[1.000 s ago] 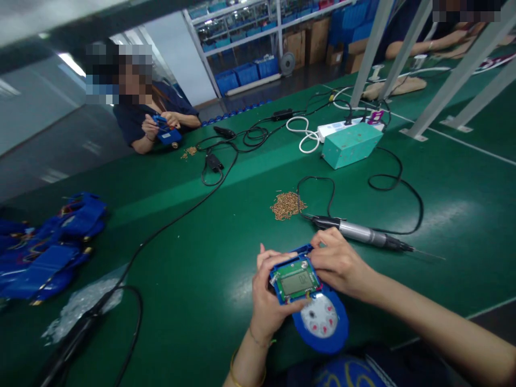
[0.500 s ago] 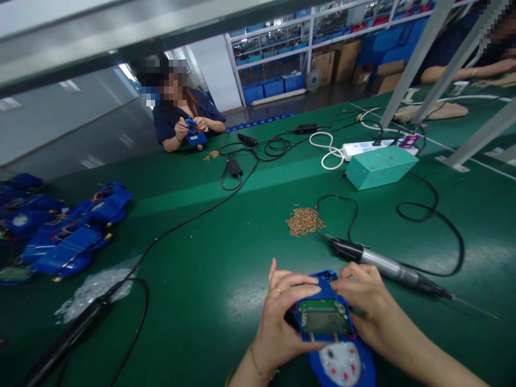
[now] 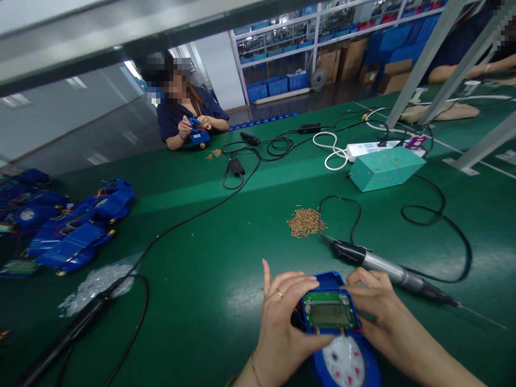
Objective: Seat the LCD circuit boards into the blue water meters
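A blue handheld device housing [image 3: 366, 371] with a green circuit board, a grey display [image 3: 331, 315] and a white round keypad with red marks [image 3: 345, 361] lies between my hands at the bottom. My left hand [image 3: 282, 317] grips its left side, thumb across the front below the display and fingers over the top edge. On the opposite side, my right hand [image 3: 377, 301] presses its fingers against the housing's upper right edge; its fingertips are partly hidden. Beyond the hands, an electric screwdriver [image 3: 387, 269] rests on the green table beside a pile of small brass-coloured screws [image 3: 306, 222].
Several blue housings with wires [image 3: 76, 236] are heaped at left, near a plastic bag of small clear parts [image 3: 100, 285] and another black corded tool [image 3: 68, 333]. A green box [image 3: 387, 169] and power strip [image 3: 366, 149] stand at right. A co-worker [image 3: 193, 113] handles a similar blue unit opposite.
My left fingers have slid back toward the housing's top edge, and the display faces me more squarely. The right hand stays at the right edge. The view has shifted slightly.
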`<act>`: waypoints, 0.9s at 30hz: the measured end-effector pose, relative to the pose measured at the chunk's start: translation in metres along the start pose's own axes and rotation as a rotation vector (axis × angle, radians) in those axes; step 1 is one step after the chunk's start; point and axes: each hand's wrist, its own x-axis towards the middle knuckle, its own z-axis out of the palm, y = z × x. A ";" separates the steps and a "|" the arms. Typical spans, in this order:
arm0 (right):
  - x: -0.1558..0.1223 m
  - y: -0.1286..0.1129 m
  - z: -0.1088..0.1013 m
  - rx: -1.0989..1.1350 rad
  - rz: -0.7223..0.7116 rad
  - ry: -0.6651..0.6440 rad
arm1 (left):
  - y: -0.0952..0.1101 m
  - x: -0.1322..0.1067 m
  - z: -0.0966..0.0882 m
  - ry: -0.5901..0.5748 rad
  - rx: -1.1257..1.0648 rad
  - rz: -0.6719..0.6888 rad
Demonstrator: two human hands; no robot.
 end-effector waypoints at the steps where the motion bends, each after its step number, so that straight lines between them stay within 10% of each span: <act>1: 0.000 0.000 0.001 0.003 0.004 -0.002 | 0.000 -0.001 0.001 0.014 0.007 -0.026; 27: -0.006 -0.004 0.002 0.027 0.106 -0.113 | -0.015 -0.004 0.007 0.080 -0.162 0.076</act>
